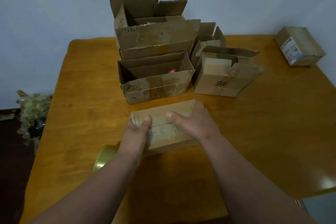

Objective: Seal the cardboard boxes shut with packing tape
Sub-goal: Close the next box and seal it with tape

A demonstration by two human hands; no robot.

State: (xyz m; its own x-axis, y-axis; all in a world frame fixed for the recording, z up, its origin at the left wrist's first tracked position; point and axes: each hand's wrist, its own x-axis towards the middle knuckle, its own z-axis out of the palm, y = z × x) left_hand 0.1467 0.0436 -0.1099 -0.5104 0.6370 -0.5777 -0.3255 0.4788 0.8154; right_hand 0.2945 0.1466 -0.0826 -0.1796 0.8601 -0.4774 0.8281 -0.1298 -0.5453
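Note:
A small closed cardboard box [163,114] lies near the middle of the wooden table [254,123], its top covered in tape. My left hand [135,131] grips its left end with the thumb on top. My right hand [192,122] wraps over its right end, thumb on the top flaps. A roll of clear packing tape [104,157] rests on the table just left of my left forearm.
Behind the held box stand several open cardboard boxes: a low one [156,80], a tall stack [154,32], one marked "9#" [225,74] and another behind that [209,38]. A sealed labelled box [298,47] sits far right. Crumpled tape scraps [32,111] lie on the floor at left.

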